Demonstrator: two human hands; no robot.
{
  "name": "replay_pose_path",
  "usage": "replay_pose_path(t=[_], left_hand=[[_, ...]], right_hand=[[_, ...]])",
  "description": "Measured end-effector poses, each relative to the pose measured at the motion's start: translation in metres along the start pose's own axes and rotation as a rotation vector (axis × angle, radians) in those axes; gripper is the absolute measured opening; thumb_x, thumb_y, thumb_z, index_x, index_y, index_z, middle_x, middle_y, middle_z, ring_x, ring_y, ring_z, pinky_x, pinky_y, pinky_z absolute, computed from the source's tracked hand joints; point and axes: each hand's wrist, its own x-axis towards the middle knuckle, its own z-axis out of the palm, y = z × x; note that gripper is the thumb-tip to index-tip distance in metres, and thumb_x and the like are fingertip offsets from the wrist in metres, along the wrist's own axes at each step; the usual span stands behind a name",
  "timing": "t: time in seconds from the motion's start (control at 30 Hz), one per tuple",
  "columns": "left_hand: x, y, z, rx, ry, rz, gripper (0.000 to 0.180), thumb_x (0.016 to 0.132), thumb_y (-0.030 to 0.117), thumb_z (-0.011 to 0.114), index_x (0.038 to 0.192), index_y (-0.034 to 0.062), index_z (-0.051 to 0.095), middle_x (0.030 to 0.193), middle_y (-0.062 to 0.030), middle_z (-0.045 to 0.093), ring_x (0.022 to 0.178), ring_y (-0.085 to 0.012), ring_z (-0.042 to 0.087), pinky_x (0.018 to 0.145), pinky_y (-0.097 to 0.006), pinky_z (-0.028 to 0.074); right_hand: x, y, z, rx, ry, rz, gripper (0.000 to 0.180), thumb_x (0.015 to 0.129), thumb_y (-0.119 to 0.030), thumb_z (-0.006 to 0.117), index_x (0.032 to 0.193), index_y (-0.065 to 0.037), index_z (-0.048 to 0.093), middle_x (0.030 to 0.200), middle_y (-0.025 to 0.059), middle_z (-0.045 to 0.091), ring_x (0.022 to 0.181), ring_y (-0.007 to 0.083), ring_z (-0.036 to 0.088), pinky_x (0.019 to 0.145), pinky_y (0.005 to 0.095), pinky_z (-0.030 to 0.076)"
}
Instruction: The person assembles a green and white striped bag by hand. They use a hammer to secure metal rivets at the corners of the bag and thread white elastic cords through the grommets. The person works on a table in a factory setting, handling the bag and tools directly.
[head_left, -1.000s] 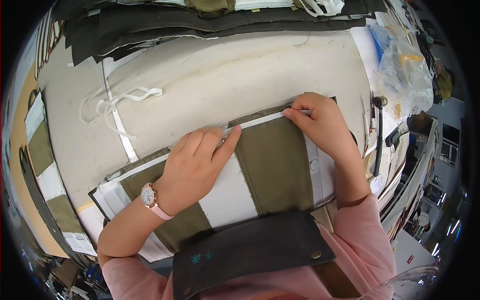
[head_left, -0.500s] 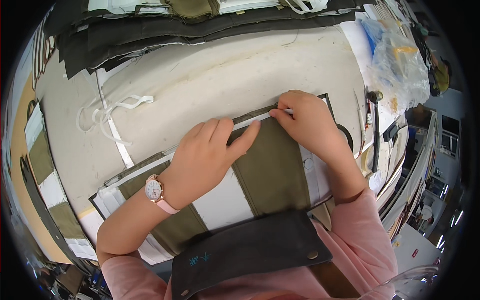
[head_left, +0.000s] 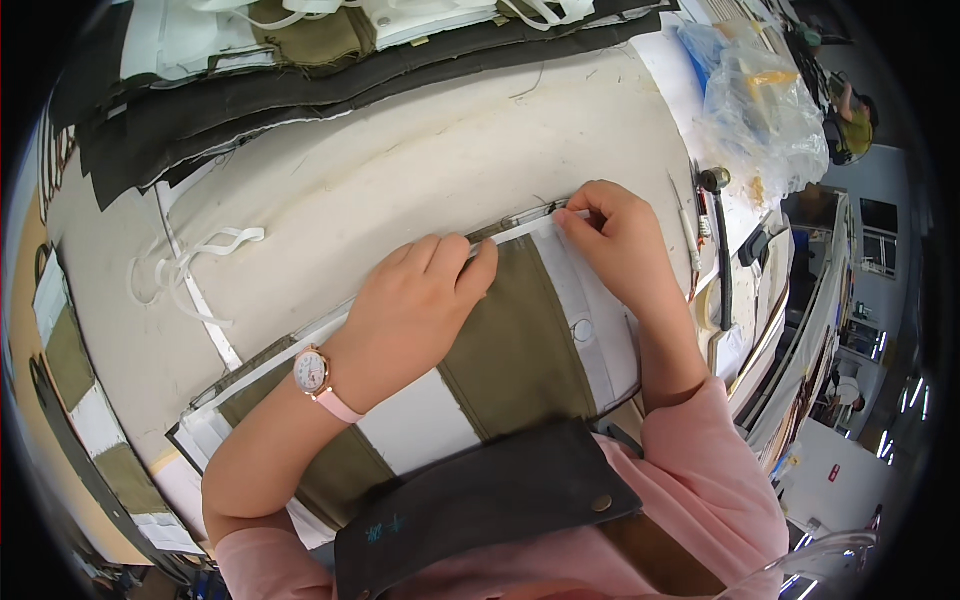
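A wide fabric panel (head_left: 505,340) with olive and white blocks and a dark border lies slantwise before me. A narrow white tape (head_left: 518,231) runs along its far edge. My left hand (head_left: 415,300), a pink-strapped watch (head_left: 312,372) on its wrist, grips that edge near the middle, its thumb by the tape and its other fingers curled over the far side. Farther right, my right hand (head_left: 612,235) pinches the tape and edge near the right corner between thumb and forefinger. Its remaining fingers are folded in.
Dark, white and olive panels (head_left: 300,95) are stacked at the back. A loose white tape (head_left: 195,265) lies on the left of the table (head_left: 330,225). At the right are a clear plastic bag (head_left: 765,120), a black-handled tool (head_left: 722,250) and pens (head_left: 692,235). Another panel (head_left: 100,430) lies far left.
My right hand has slid along the edge toward the panel's right corner. My left hand still grips the edge near the middle. The whole view has shifted slightly.
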Motion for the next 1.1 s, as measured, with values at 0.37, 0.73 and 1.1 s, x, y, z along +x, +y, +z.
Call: replay_pose_path(t=[0.37,0.73,1.1], left_hand=[[0.013,0.007,0.0,0.057,-0.017,-0.058,0.053,0.085,0.023,0.071,0.137,0.0201,0.059,0.081,-0.0046,0.041,0.07,-0.0183,0.05,0.061,-0.031,0.046],[0.018,0.008,0.004,0.107,-0.011,-0.074,0.06,0.084,0.029,0.073,0.141,0.028,0.057,0.081,-0.0054,0.042,0.064,-0.0181,0.049,0.057,-0.03,0.046],[0.019,0.009,0.004,0.134,-0.031,-0.083,0.061,0.082,0.03,0.073,0.141,0.0275,0.057,0.082,-0.005,0.042,0.066,-0.0177,0.049,0.056,-0.029,0.046]], right_hand=[[-0.001,-0.004,0.006,-0.251,0.142,-0.025,0.015,0.084,-0.008,0.071,0.088,0.0,0.059,0.074,0.0122,0.06,0.064,0.0225,0.058,0.058,0.0346,0.046],[-0.034,0.011,0.01,-0.24,0.261,-0.34,0.023,0.079,0.002,0.066,0.102,0.002,0.066,0.099,0.015,0.066,0.088,0.0332,0.064,0.076,0.0418,0.054],[-0.038,0.014,0.027,-0.408,0.229,-0.517,0.037,0.077,0.004,0.059,0.112,0.013,0.06,0.116,0.0216,0.06,0.109,0.0355,0.06,0.093,0.0391,0.052]])
